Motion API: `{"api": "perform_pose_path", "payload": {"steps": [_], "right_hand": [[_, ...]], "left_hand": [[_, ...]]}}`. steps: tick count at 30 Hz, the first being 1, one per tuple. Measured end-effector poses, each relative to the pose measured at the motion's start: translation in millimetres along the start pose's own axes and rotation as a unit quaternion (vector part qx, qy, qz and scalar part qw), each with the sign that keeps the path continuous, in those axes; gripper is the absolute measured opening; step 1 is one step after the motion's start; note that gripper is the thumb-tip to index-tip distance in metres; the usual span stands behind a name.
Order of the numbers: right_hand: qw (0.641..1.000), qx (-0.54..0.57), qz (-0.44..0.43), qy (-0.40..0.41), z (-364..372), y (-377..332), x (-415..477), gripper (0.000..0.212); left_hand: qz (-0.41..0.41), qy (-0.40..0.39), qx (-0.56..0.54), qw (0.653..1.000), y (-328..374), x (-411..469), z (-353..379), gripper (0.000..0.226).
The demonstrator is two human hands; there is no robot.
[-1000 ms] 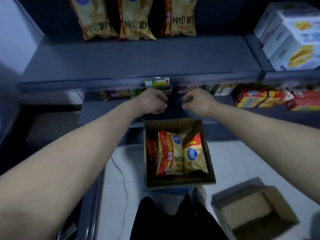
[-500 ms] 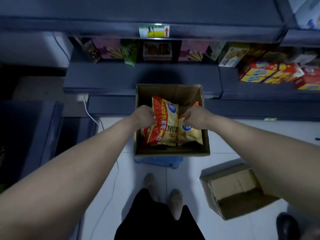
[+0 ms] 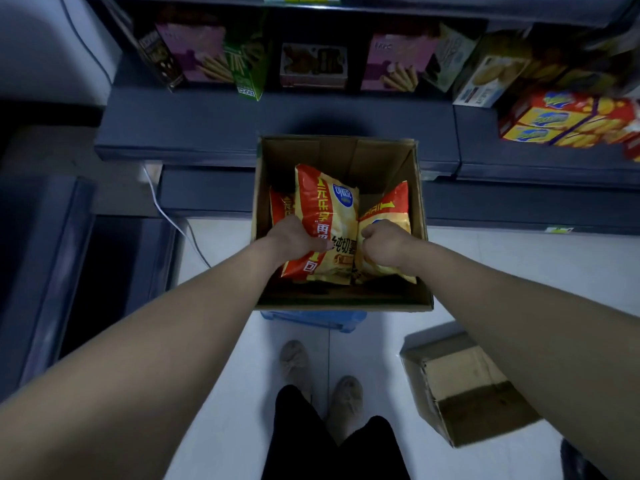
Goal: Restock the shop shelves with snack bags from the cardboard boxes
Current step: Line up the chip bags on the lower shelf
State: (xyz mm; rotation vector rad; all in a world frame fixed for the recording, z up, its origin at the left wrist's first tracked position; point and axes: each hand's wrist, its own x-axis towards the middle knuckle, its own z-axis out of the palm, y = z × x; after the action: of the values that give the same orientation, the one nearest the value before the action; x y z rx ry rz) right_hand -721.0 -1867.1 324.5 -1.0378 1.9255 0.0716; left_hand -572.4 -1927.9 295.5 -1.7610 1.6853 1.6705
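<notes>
An open cardboard box (image 3: 420, 216) stands on the floor in front of the shelves, holding yellow and red snack bags. My left hand (image 3: 293, 239) grips the left edge of the tall middle bag (image 3: 329, 216). My right hand (image 3: 382, 245) is closed on a second bag (image 3: 391, 211) at the box's right side. A third bag (image 3: 278, 207) shows behind my left hand, mostly hidden.
The dark lower shelf (image 3: 194, 123) behind the box carries biscuit boxes (image 3: 313, 65) and red and yellow cracker packs (image 3: 568, 121). An empty cardboard box (image 3: 464, 386) lies tipped on the tiled floor at the right. A blue crate (image 3: 311, 318) sits under the open box. My feet (image 3: 322, 379) stand below.
My hands came down from the shelf edge into the box and closed on two bags. The view tilted down, and the upper shelf with hanging bags left the frame.
</notes>
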Motion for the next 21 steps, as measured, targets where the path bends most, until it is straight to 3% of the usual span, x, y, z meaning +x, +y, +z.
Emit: {"api": "perform_pose_path", "payload": {"steps": [11,16,21], "right_hand": [[0.99,0.141,0.004,-0.025,2.3,5.5,1.4,0.036],[0.968,0.246,0.027,-0.039,-19.0,-5.7,-15.6,0.041],[0.936,0.349,-0.015,-0.04,-68.1,-32.3,-58.3,0.036]], "left_hand": [[-0.009,0.055,-0.016,0.998,4.2,-7.6,2.4,0.063],[0.034,0.031,-0.071,0.996,27.2,-43.7,-25.0,0.064],[0.099,0.033,-0.089,0.991,58.8,-94.6,-61.3,0.063]]}}
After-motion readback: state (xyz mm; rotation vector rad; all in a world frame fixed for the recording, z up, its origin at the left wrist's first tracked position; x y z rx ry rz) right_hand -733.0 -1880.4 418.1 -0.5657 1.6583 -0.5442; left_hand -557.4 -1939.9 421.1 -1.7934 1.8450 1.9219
